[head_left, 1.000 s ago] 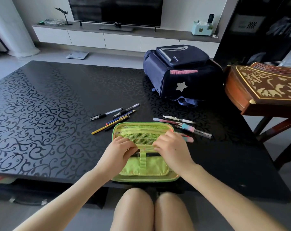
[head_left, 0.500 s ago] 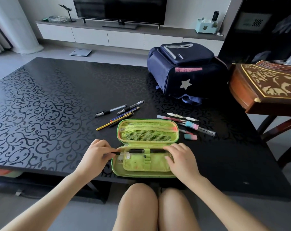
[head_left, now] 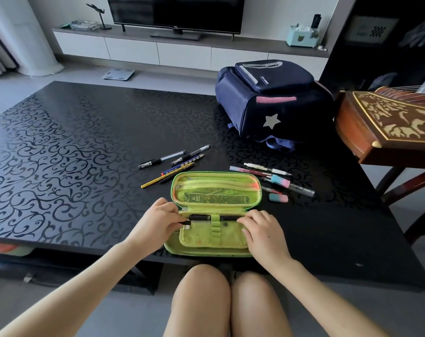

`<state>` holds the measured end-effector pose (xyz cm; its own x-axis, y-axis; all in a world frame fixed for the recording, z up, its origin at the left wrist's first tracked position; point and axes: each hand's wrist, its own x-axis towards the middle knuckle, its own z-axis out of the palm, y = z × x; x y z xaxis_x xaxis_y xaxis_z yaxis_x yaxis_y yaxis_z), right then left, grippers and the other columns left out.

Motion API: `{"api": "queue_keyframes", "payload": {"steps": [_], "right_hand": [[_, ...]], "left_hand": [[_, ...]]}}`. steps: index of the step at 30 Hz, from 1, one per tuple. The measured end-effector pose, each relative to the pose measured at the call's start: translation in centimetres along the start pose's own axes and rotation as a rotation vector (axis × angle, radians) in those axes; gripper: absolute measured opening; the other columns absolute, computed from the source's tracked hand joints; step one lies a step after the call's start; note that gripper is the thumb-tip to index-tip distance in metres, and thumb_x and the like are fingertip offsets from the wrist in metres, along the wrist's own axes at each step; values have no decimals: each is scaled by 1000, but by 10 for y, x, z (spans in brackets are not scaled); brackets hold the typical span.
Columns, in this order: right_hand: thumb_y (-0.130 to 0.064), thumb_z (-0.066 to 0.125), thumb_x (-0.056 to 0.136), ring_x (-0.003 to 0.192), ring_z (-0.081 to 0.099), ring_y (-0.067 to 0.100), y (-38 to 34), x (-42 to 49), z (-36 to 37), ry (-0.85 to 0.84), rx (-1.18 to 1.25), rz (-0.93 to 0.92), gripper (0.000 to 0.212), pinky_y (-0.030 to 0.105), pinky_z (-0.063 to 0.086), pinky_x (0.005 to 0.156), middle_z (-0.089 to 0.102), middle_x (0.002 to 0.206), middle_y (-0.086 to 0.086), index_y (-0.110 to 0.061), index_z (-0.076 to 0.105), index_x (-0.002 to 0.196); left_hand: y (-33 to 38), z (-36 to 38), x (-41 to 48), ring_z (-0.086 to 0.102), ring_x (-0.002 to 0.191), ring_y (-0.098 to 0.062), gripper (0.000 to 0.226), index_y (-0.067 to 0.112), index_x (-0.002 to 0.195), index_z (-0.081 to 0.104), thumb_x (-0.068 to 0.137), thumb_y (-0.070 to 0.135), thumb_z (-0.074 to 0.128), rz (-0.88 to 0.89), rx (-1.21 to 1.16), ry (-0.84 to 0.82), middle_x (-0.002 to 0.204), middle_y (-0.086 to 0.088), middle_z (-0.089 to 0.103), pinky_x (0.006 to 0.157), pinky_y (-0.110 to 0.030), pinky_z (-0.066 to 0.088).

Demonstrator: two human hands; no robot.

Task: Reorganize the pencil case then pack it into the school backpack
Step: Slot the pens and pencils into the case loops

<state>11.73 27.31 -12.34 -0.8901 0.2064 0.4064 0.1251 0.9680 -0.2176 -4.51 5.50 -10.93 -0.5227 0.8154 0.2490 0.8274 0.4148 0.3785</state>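
At the near edge of the surface (head_left: 72,142), the pencil case (head_left: 216,190) lies open, mesh half away from the person. A black pen (head_left: 201,217) lies crosswise under the elastic loop by the hinge. Left hand (head_left: 155,222): fingers pinch the pen's left end. Right hand (head_left: 265,232): fingers curled over its right end. Loose pens and pencils (head_left: 172,161) lie just beyond the case's left corner. More pens (head_left: 274,178) and an eraser (head_left: 278,198) lie beside its right end. The backpack (head_left: 272,105) sits farther back on the right, well apart from the case.
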Motion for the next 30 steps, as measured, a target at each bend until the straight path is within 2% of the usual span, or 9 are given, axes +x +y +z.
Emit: {"api": "queue_keyframes", "payload": {"steps": [3,7,10,13,16,18,20,27,30], "right_hand": [[3,80,59,65,59,22,1,-1,2,-1,13,6,33,32,49,54,62,78,0,-14,72,86],[-1,80,61,65,59,22,3,3,1,-28,15,8,28,32,48,55,63,76,0,-15,72,84],[-7,83,59,66,61,21,2,12,-5,-40,-12,6,24,31,46,59,66,72,-4,-18,73,77],[-10,82,61,66,61,21,-1,26,-11,-42,-12,-4,17,31,44,61,67,69,-6,-20,72,72],[-12,81,64,64,60,19,-7,40,-10,-31,-1,-22,14,30,44,61,65,67,-7,-20,72,69],[-12,81,65,64,59,18,-10,46,-9,-29,7,-31,13,31,47,62,65,67,-7,-21,71,69],[-12,81,64,63,59,18,-12,50,-8,-27,13,-39,13,31,48,62,65,67,-7,-20,72,69],[-11,81,66,63,57,19,-6,46,-4,-40,2,-34,13,31,47,62,64,66,-7,-19,71,69],[-11,81,65,62,57,19,-6,40,-5,-44,-8,-27,14,29,44,61,63,65,-7,-20,70,67]], "left_hand": [[11,11,11,46,77,-13,19,16,84,74,66,14,81,3,14,29,72,3,63,72,-18,41],[27,16,23,53,85,-24,21,11,90,67,72,19,76,-6,1,-21,84,-2,63,77,-40,51],[24,13,26,51,84,-20,25,17,86,69,71,36,76,-10,-4,-24,87,2,62,75,-33,47],[6,2,29,51,86,-19,17,17,88,70,79,32,70,-166,-49,125,91,0,63,76,-29,40],[-29,-5,39,52,91,-36,13,6,95,68,87,12,59,-432,44,247,96,-16,62,76,-39,41],[-51,-6,48,47,98,-40,21,1,107,62,89,10,55,-594,152,178,106,-22,56,80,-43,41],[-67,-5,58,45,102,-40,24,1,111,57,91,12,52,-649,196,87,111,-23,53,83,-45,40],[-80,-15,68,47,101,-32,21,4,101,51,84,-7,44,-453,372,-192,106,-16,53,82,-38,45],[-88,-27,49,47,99,-30,21,5,99,50,83,-8,44,-458,406,-219,104,-15,52,82,-34,44]]}}
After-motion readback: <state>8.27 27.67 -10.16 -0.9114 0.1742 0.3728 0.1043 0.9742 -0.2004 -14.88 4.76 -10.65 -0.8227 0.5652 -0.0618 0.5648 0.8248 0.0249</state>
